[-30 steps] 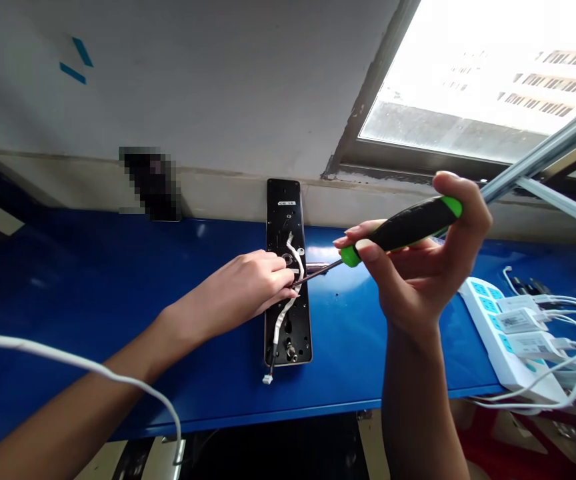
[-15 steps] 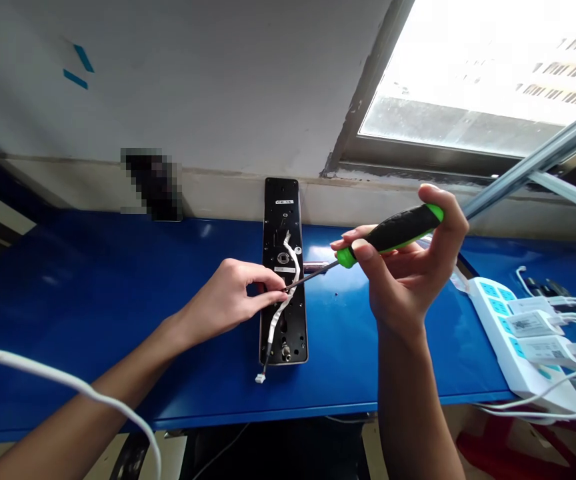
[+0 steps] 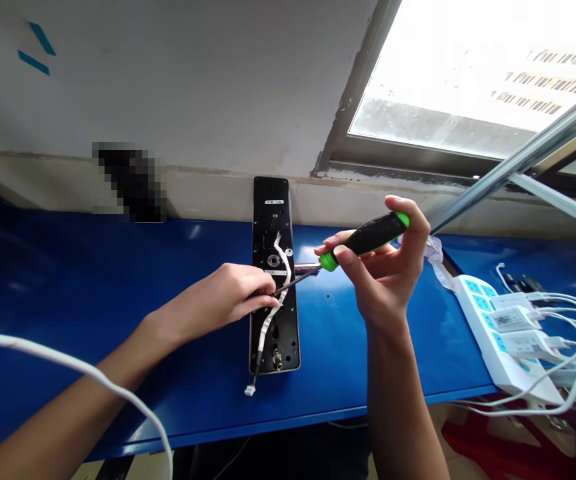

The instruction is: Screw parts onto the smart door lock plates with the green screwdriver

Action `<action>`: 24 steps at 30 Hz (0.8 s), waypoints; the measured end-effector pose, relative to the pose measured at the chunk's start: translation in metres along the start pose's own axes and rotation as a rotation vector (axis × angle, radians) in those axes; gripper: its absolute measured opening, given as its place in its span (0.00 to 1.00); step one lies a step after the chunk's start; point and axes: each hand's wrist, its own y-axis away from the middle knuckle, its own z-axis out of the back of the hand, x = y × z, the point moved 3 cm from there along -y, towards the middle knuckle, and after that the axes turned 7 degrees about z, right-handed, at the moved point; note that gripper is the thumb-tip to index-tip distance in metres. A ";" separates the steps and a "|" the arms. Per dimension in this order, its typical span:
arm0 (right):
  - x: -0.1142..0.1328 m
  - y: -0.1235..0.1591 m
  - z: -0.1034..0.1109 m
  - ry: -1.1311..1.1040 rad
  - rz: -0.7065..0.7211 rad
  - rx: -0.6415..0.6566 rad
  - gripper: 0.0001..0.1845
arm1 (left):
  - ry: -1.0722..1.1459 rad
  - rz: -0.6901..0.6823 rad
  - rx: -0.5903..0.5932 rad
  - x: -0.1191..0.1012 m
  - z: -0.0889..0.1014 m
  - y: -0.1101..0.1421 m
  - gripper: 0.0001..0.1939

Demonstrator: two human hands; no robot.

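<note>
A long black door lock panel [image 3: 262, 227] lies upright along my view on the blue bench, its inner side up. A white-wrapped cable [image 3: 268, 325] runs down it, ending in a small white connector [image 3: 250, 391] past the near end. My right hand [image 3: 391, 277] holds a green and black screwdriver [image 3: 368, 238] at a slant, with its shaft pointing down left over the panel. The thumb and fingers of my left hand [image 3: 238, 290] are pinched together at the screwdriver's tip, above the panel's middle. Whatever sits between those fingertips is hidden. A shiny handle [image 3: 307, 269] sticks out from the panel's right side.
A white power strip [image 3: 498, 347] with several plugged-in chargers and cables stands at right. A tiny dark piece [image 3: 328, 295] lies right of the panel. A white cable [image 3: 68, 358] crosses over my left forearm. A metal bar [image 3: 523, 167] slants at upper right.
My view has turned slightly right, so everything sits further left. The screwdriver's handle has come a little closer to the panel. Both hands keep their grip.
</note>
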 end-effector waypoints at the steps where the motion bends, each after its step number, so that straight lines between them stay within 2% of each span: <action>1: 0.001 -0.001 0.000 -0.006 0.011 0.030 0.35 | -0.016 0.011 0.054 -0.002 0.002 -0.002 0.08; 5: 0.001 -0.004 0.001 -0.024 0.032 0.139 0.37 | -0.087 0.037 0.177 -0.012 0.010 -0.011 0.10; 11: 0.001 -0.005 0.000 -0.048 0.009 0.163 0.36 | -0.181 0.022 0.292 -0.021 0.013 -0.021 0.08; 21: 0.003 -0.007 0.008 -0.068 0.072 0.109 0.36 | -0.164 0.020 0.292 -0.027 0.018 -0.026 0.08; 24: 0.003 -0.007 0.012 -0.086 0.035 0.127 0.35 | -0.123 -0.008 0.269 -0.024 0.018 -0.028 0.08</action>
